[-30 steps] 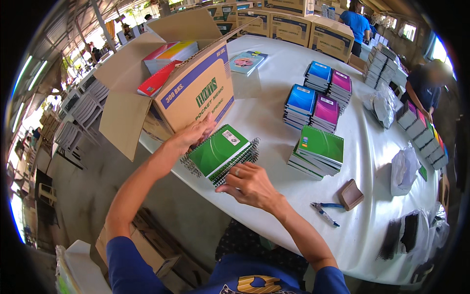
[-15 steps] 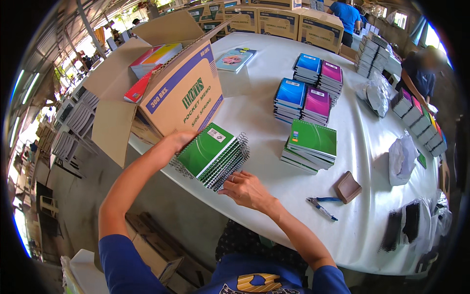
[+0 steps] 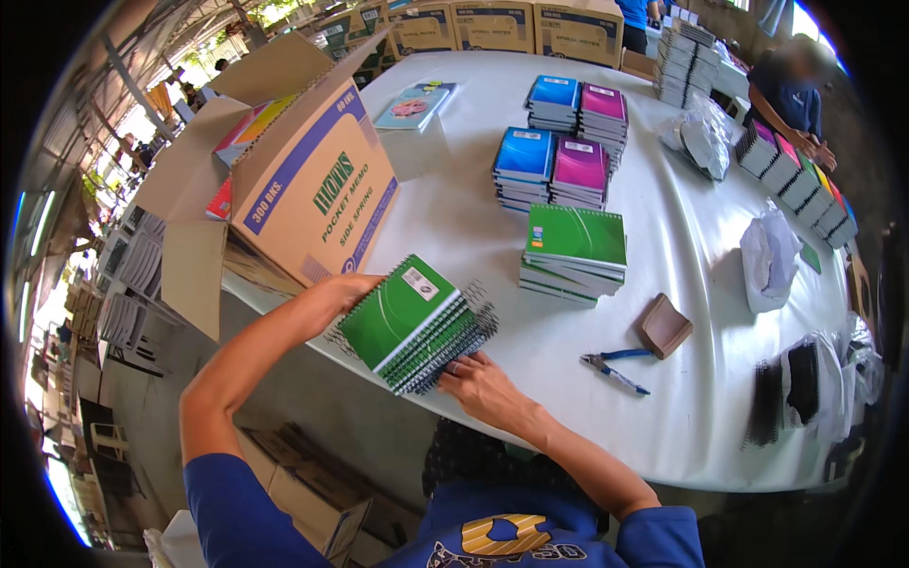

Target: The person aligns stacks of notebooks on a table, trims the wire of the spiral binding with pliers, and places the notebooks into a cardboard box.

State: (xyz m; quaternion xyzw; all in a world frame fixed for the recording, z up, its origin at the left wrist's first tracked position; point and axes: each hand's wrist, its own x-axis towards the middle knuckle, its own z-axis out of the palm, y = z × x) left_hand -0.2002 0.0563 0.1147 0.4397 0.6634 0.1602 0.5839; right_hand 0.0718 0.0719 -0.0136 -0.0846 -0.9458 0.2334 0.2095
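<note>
A thick stack of green spiral notebooks (image 3: 400,317) is tilted between my two hands at the table's near edge, its wire coils sticking out on both sides. My left hand (image 3: 352,292) grips the stack's far left side, its fingertips hidden behind the covers. At the near right corner my right hand (image 3: 485,386), with a ring on one finger, closes on the lower part of the stack. Another pile of green notebooks (image 3: 575,251) lies on the table to the right, just in front of blue notebooks (image 3: 524,156) and purple notebooks (image 3: 579,166) in piles.
An open cardboard carton (image 3: 317,189) with red and yellow notebooks stands at the left. Right of my hands lie pliers (image 3: 615,369), a brown block-like piece (image 3: 665,327), plastic bags (image 3: 769,260) and black coils (image 3: 803,383). A co-worker (image 3: 791,90) stands beyond the far right side.
The view has shifted, so the table's things sit further left and higher. Both hands still hold the green stack, which has turned slightly and sits lower in view. The co-worker's hands now show.
</note>
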